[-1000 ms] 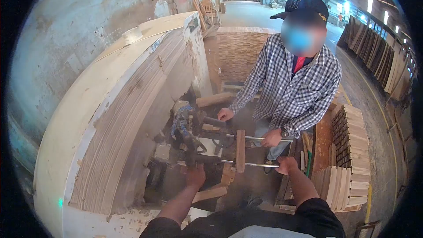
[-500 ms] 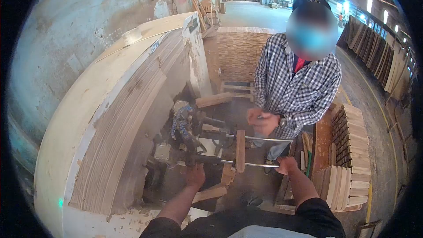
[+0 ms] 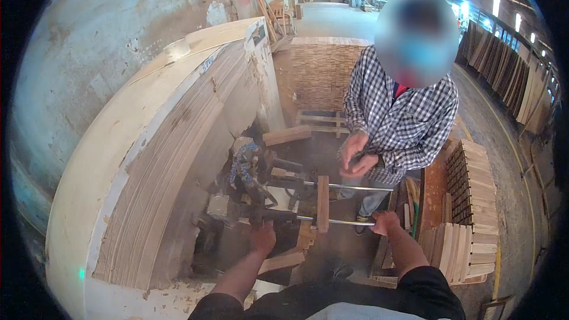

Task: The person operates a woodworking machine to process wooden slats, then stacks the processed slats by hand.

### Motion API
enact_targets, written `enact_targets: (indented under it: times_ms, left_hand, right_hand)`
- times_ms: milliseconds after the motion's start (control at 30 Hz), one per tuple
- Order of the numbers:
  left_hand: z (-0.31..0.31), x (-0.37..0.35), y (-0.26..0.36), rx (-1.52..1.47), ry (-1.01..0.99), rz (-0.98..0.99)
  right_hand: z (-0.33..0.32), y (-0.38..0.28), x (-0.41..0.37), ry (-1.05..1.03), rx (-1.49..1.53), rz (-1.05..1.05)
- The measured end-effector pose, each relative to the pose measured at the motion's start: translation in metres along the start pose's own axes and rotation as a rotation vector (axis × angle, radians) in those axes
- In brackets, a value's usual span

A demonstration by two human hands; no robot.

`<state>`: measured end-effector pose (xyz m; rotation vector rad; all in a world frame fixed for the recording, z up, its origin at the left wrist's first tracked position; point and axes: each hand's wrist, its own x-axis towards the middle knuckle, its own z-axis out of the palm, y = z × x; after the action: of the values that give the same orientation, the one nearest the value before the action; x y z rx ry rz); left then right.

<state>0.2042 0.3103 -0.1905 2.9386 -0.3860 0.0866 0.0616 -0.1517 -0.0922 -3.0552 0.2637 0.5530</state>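
Observation:
My right hand (image 3: pixel 386 223) is closed around the end of the nearer metal rod (image 3: pixel 349 222). My left hand (image 3: pixel 263 239) grips a dark part of the machine (image 3: pixel 256 212); my fingers are partly hidden there. Two parallel rods reach right from the machine, and a wooden block (image 3: pixel 323 204) lies across them between my hands. Wound on the machine's upper part is a blue-and-white wrap (image 3: pixel 244 163). Across the rods stands a co-worker in a checked shirt (image 3: pixel 409 118), both hands (image 3: pixel 358 157) held in front of the waist, apart from mine.
A large cream housing with a wood-lined opening (image 3: pixel 178 160) curves along the left. Stacked wooden pieces (image 3: pixel 468 219) stand at the right, near my right arm. Loose wood blocks (image 3: pixel 287 135) lie around the machine. Behind is a tall wood stack (image 3: pixel 326 74).
The co-worker's hands have moved apart slightly, with one rising and its fingers spread. My own hands, the rods and the block stay in place.

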Motion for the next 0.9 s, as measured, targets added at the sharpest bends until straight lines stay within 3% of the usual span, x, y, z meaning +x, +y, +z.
enact_targets:
  times_ms: [33, 67, 133, 167, 233, 367, 433, 533, 567, 667, 767, 900]
  left_hand:
    - [0.023, 0.003, -0.01, 0.025, 0.128, -0.025]
    - [0.002, 0.0, -0.001, 0.025, 0.128, -0.024]
    - [-0.039, -0.009, 0.015, 0.105, 0.243, 0.18]
    - [-0.043, -0.009, 0.017, 0.105, 0.242, 0.18]
    - [-0.048, -0.007, 0.019, 0.095, -0.014, 0.073]
    - [-0.051, -0.005, 0.022, -0.052, -0.003, -0.014]
    - [-0.055, -0.005, 0.02, 0.091, -0.071, 0.09]
    - [-0.054, -0.002, 0.018, 0.024, -0.007, 0.123]
    - [-0.051, -0.003, 0.017, 0.177, 0.027, 0.172]
    - [-0.047, -0.006, 0.016, 0.212, 0.111, 0.161]
    - [-0.049, -0.004, 0.018, 0.069, -0.006, 0.06]
    - [-0.044, -0.001, 0.015, 0.075, 0.087, 0.149]
  right_hand:
    - [0.0, -0.001, -0.001, -0.018, -0.017, 0.007]
    - [-0.002, -0.002, -0.001, -0.018, -0.016, 0.007]
    - [-0.005, -0.003, -0.002, -0.004, 0.0, 0.015]
    - [-0.004, -0.003, 0.001, -0.005, 0.0, 0.014]
    - [-0.004, -0.004, 0.005, -0.076, -0.013, 0.058]
    - [-0.006, -0.004, 0.003, -0.068, -0.014, 0.036]
    - [-0.004, -0.003, 0.004, -0.062, -0.021, 0.029]
    - [-0.001, -0.003, 0.004, -0.041, 0.0, 0.037]
    - [0.0, -0.002, 0.005, -0.041, 0.0, 0.037]
    - [-0.006, -0.003, 0.003, -0.038, -0.014, 0.0]
    - [-0.015, -0.008, 0.0, -0.072, -0.021, 0.026]
    - [-0.004, -0.003, 0.007, -0.089, 0.004, 0.038]
